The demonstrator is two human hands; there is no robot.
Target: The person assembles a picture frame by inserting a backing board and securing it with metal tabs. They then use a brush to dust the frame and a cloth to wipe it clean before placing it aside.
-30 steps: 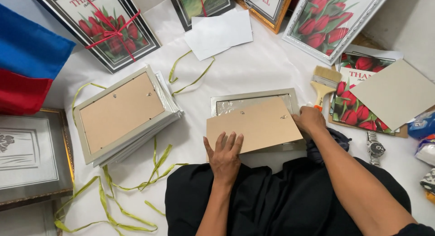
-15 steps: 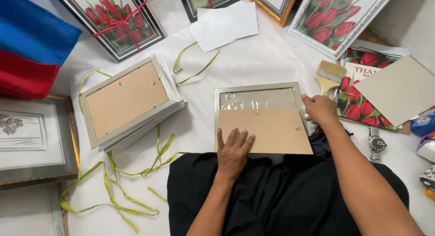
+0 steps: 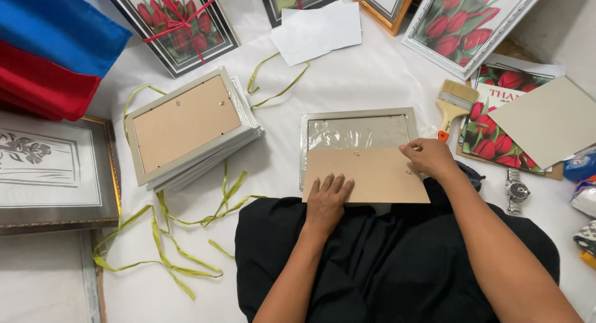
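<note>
Brown backing board [image 3: 366, 176] over silver frame [image 3: 357, 127], long axis left-right, near centre. Left hand [image 3: 327, 199] flat, fingers spread on board; right hand [image 3: 428, 157] pinching its right edge. White sheet [image 3: 347, 81] underneath.

**Both our hands spread low and flat**

Our left hand [image 3: 328, 202] lies palm down, fingers [image 3: 335, 185] straight, close together and pointing toward twelve o'clock, its forearm rising from six. Our right hand [image 3: 429, 158] sits at two o'clock from the left one, knuckles up, fingers curled and pointing toward nine, its forearm stretching in from five o'clock.
</note>
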